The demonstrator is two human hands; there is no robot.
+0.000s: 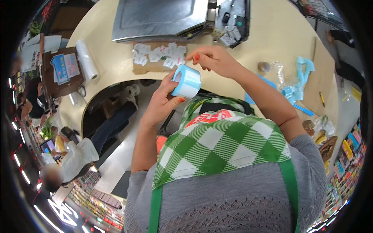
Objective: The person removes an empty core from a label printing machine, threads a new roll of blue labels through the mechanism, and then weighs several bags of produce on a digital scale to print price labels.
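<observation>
My left hand (pixel 163 100) grips a roll of white labels on light blue backing (pixel 189 81) by its left side, fingers around the rim and thumb below. The roll's hollow core faces up and to the left. Just above and right of the roll is my right hand (pixel 214 61), fingers bent, its fingertips close to a piece of cardboard (pixel 140 69). Many small white labels or paper slips (pixel 154 55) lie scattered on that cardboard. Whether the right fingers hold something small, I cannot tell.
Beyond the cardboard stands a metal-topped unit (pixel 157 20), with a cluttered black tray (pixel 246 26) beside it. A clear plastic roll (pixel 87 59) lies left. On the right are a tape roll (pixel 264 66), crumpled blue backing strip (pixel 301 78) and a blue pen (pixel 303 110). A person sits at lower left.
</observation>
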